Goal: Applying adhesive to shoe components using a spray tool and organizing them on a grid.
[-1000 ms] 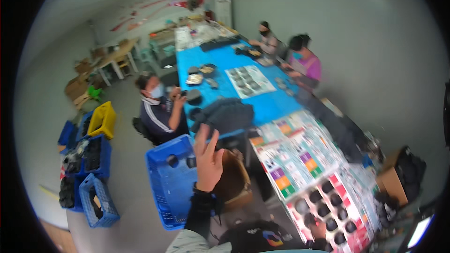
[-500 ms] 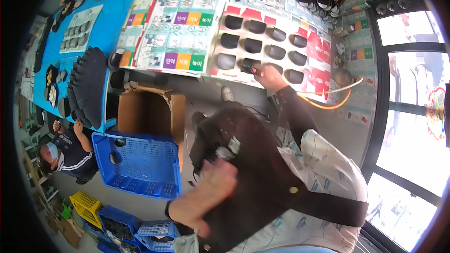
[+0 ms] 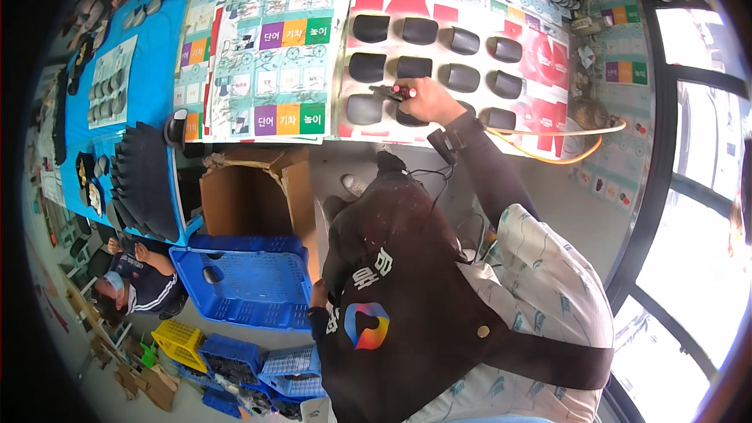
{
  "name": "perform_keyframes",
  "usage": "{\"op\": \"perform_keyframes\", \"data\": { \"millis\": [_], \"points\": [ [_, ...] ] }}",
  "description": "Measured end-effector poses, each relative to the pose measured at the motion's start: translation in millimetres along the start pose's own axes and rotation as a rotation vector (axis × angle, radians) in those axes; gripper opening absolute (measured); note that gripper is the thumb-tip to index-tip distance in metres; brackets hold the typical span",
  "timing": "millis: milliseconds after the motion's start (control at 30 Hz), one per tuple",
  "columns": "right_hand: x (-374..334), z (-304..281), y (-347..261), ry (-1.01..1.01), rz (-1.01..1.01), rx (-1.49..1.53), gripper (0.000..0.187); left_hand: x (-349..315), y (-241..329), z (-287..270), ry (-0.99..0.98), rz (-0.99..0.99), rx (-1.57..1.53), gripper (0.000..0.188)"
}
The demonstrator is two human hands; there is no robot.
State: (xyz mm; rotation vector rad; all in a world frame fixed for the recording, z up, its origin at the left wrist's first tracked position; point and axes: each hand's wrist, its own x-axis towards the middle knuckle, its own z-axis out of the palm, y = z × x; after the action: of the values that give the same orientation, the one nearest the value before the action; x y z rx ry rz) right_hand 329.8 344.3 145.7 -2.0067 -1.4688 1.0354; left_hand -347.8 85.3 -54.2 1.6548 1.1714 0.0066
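My right hand [image 3: 429, 102] is wrapped round a dark spray gun [image 3: 385, 93], held over the front row of black curved pieces on the sheet-covered table. The gun's nozzle end points left, above the gap between the shiny greyish front-left piece [image 3: 364, 109] and the black piece [image 3: 411, 118] beside it. Several more black pieces [image 3: 414, 30] lie in rows on a red and white printed sheet [image 3: 540, 121]. Low by the left side of my dark apron [image 3: 399, 243] is my left hand [image 3: 319, 294], its fingers mostly hidden.
An orange hose [image 3: 576, 159] loops past the table's right end. An open cardboard box [image 3: 294, 180] and a blue crate [image 3: 258, 317] stand at left. Beyond them a masked person [image 3: 145, 278] works by a blue-covered table [image 3: 153, 59]. Stacked black pieces [image 3: 141, 180] edge that table.
My right hand has shifted left with the spray gun. My left hand has dropped from in front of the apron to its left side. The view has shifted, and the other person's hands are closer together.
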Motion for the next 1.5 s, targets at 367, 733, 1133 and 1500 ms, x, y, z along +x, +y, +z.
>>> {"op": "perform_keyframes", "data": {
  "millis": [367,733,1133,1500],
  "points": [
    [88,-7,26,-0.248,0.015,0.016,0.05,62,121,-21,0.302,-0.56,-0.346,0.03],
    [100,-14,58,-0.31,0.161,0.071,0.059,137,195,-42,0.214,-0.585,-0.224,0.034],
    [75,-21,34,-0.296,0.162,0.107,0.035,67,101,-10,0.113,-0.468,-0.107,0.028],
    [25,-13,50,-0.072,0.275,0.18,0.041,116,122,-26,0.128,-0.473,-0.19,0.026]
  ]
}}
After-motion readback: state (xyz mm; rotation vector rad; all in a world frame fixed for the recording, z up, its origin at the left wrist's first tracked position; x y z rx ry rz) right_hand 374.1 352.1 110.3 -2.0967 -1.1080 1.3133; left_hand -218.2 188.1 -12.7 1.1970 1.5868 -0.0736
